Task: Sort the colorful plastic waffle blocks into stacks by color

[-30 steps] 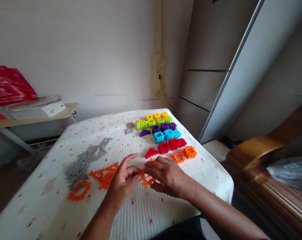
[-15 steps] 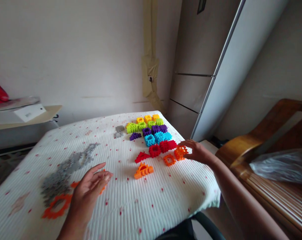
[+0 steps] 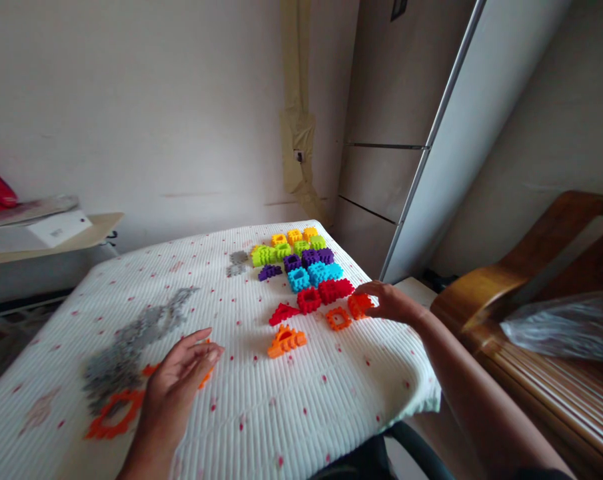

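My right hand (image 3: 391, 303) reaches to the table's right side, its thumb and fingers around an orange notched block (image 3: 360, 305). Just left of that block lies a flat orange square frame piece (image 3: 338, 319). My left hand (image 3: 181, 373) is over the near left of the table, palm turned inward, fingers loosely curved and apart. Bits of orange (image 3: 206, 379) show past its fingers, mostly hidden by the hand. An orange triangular piece (image 3: 286, 341) stands between my hands. Beyond it are a red triangular piece (image 3: 284, 314) and red blocks (image 3: 309, 301).
Rows of blue (image 3: 298, 280), purple (image 3: 292, 263), green (image 3: 282, 251) and yellow (image 3: 279, 239) blocks run towards the far edge. Grey notched pieces (image 3: 126, 347) are piled at left, beside a large orange ring piece (image 3: 115, 415). A wooden chair (image 3: 486, 287) stands at right.
The orange block at my right hand has turned slightly, showing a more solid face. My left hand has barely moved.
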The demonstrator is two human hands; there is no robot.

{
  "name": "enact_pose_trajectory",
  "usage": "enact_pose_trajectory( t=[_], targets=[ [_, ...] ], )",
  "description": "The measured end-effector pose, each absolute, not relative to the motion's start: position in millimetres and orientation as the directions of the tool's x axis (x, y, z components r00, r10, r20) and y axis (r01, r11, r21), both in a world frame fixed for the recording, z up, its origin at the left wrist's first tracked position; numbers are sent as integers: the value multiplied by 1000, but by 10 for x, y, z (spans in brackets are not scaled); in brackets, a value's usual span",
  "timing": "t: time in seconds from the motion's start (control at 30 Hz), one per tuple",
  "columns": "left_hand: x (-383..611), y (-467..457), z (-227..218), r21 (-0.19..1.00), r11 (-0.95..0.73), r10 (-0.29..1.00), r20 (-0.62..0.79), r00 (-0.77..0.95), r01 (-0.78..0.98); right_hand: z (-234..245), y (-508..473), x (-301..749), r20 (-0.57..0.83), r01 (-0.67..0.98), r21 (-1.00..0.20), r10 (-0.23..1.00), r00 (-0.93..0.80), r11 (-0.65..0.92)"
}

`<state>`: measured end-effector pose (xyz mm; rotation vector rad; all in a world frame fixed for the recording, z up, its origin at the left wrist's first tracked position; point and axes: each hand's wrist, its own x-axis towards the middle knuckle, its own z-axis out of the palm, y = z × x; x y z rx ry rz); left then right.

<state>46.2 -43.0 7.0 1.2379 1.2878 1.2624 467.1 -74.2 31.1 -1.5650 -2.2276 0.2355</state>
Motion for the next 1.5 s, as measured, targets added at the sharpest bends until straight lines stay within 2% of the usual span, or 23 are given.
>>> enact_pose_trajectory(
  t=[0.3, 0.43, 0.5, 0.57, 0.67, 0.77, 0.93, 1.03, 1.27, 1.5],
  targets=[
    [401, -363, 0, 999, -27, 997, 29, -77, 25, 277, -722, 4691, 182, 875, -352, 941, -284, 332],
    [275, -382, 72, 995, -96, 985, 100, -140, 37, 209, -724, 4734, 286, 862, -280, 894, -344, 422],
    [123, -392, 90, 976, -167, 968, 189, -164, 137, 213, -735, 4741, 424, 850, -212, 829, -365, 483],
    [-84, -412, 75, 917, -229, 942, 294, -165, 327, 256, -753, 4705, 557, 837, -139, 741, -376, 529],
    [-397, -482, 6, 729, -285, 892, 439, -106, 622, 360, -823, 4486, 708, 828, -68, 612, -353, 556],
    [-552, -575, -74, 533, -340, 844, 536, 2, 774, 416, -950, 4026, 776, 780, -51, 517, -362, 623],
    [-402, -631, -170, 312, -416, 831, 512, 218, 854, 267, -1105, 3076, 769, 596, -48, 410, -490, 801],
    [-305, -599, -213, 214, -391, 839, 482, 251, 895, 116, -1137, 2689, 735, 465, -31, 335, -590, 885],
    [-336, -612, -270, 197, -353, 874, 417, 248, 915, -106, -1135, 2508, 664, 438, -52, 359, -656, 897],
    [-295, -644, -273, 182, -396, 801, 548, 242, 900, -106, -1120, 2506, 632, 457, -98, 410, -657, 884]
  ],
)
